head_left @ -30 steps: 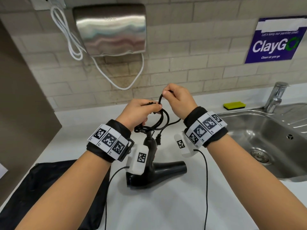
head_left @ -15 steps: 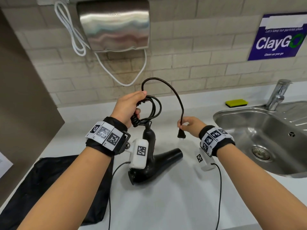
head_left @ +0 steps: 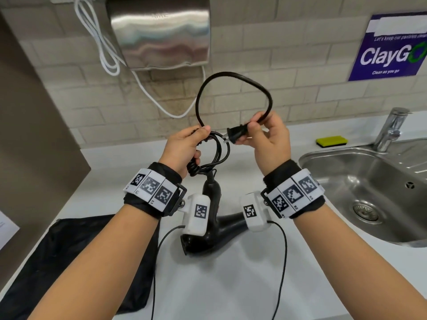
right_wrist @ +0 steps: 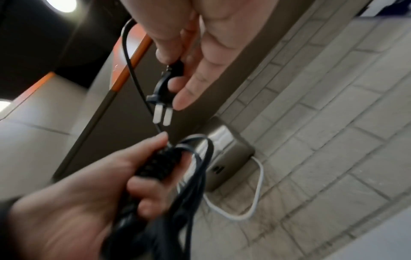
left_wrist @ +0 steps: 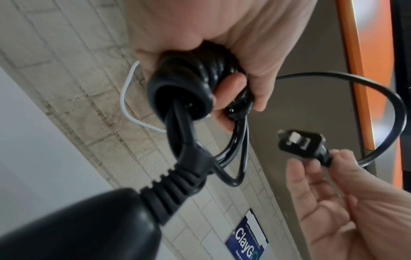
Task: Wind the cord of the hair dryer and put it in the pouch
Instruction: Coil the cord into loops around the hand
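The black hair dryer (head_left: 213, 227) hangs by its cord just above the white counter (head_left: 219, 280), nozzle pointing right. My left hand (head_left: 187, 144) grips the wound coils of black cord (head_left: 221, 151) above the dryer's handle; the left wrist view shows the coils (left_wrist: 191, 82) wrapped tight in my fist. My right hand (head_left: 265, 135) pinches the plug (head_left: 238, 133) and holds it level, prongs pointing at the left hand. The last stretch of cord arches in a loop (head_left: 233, 77) over both hands. The black pouch (head_left: 69, 262) lies flat at the lower left of the counter.
A steel sink (head_left: 369, 192) with a tap (head_left: 390, 128) lies to the right, a yellow-green sponge (head_left: 331, 140) behind it. A steel hand dryer (head_left: 159, 31) with a white cable (head_left: 104, 49) hangs on the tiled wall. A brown panel (head_left: 34, 135) stands at left.
My right hand has risen from low on the right with the plug and brought it up close to my left hand. The free cord now arches higher over both hands.
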Demonstrator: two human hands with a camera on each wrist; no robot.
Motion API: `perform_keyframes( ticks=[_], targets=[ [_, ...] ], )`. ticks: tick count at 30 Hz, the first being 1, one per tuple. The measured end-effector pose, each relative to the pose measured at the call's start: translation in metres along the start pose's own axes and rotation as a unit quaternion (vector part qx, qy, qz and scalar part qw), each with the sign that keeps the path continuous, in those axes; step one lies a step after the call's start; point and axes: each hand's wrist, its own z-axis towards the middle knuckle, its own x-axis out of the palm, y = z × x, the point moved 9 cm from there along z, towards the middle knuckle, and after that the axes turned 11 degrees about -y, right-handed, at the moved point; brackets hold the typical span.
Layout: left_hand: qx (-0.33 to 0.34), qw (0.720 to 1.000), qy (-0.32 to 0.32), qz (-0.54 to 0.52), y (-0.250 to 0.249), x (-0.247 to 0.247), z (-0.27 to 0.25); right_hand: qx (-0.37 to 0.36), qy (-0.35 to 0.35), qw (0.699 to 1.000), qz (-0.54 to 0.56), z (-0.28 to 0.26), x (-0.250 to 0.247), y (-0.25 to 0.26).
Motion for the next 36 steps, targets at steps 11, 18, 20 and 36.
perform_keyframes(
  ticks=[11, 18, 20, 36],
  targets=[
    [-0.016, 0.998, 0.048, 0.022, 0.003, 0.01, -0.003, -0.192, 0.065, 0.936, -0.29, -0.027, 0.039, -0.014],
    [0.029, 0.99, 0.133, 0.029, -0.002, 0.025, -0.01, -0.086, 0.03, 0.959, -0.267, -0.009, 0.033, -0.04],
    [0.055, 0.989, 0.133, 0.031, -0.006, 0.025, -0.01, 0.005, 0.094, 0.967, -0.238, -0.005, 0.041, -0.055],
    [-0.041, 0.995, 0.065, -0.064, 0.006, 0.001, -0.001, 0.221, 0.159, 0.874, -0.402, -0.02, -0.067, -0.142]
  ],
)
